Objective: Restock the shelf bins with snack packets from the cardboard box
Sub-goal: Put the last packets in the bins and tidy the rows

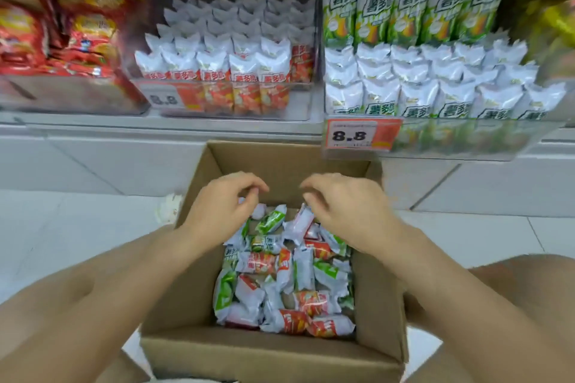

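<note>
Left hand [222, 205] and right hand [342, 207], fingers loosely curled, holding nothing, hover at frame centre over snack packets [280, 277] in cardboard box [267, 351].

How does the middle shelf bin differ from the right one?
The middle bin holds red-printed packets; the right bin holds green-printed ones. The middle bin has empty space at the back; the right bin is packed, with a taller row of packets behind. Both carry an 8.8 price tag and silver-topped packets standing upright.
</note>
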Tool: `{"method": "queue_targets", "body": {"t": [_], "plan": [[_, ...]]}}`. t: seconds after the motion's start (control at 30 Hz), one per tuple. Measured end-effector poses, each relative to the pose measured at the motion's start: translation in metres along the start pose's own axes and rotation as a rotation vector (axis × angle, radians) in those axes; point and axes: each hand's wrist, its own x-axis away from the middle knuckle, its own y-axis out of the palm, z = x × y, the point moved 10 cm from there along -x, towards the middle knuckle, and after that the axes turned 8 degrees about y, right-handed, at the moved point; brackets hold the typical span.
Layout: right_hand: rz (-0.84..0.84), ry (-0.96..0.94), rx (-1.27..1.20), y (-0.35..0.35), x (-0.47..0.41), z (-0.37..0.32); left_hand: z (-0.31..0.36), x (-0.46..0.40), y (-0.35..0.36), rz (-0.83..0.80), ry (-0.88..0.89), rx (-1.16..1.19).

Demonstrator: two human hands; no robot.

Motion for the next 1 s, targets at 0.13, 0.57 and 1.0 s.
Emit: {"method": "queue_targets", "body": {"t": [0.13,0.57,1.0], "plan": [[-0.691,0.082,0.189,0.143,0.037,0.018,-0.078,0.068,0.080,-0.525,-0.286,-0.059],[-1.062,0.378,0.037,0.319,0.082,0.065,-0.147,0.142,0.242,-1.116,-0.471,0.052],[-1.172,0.345,0.084,0.413,0.105,0.084,-0.134,0.174,0.338,-1.313,-0.486,0.083]]}}
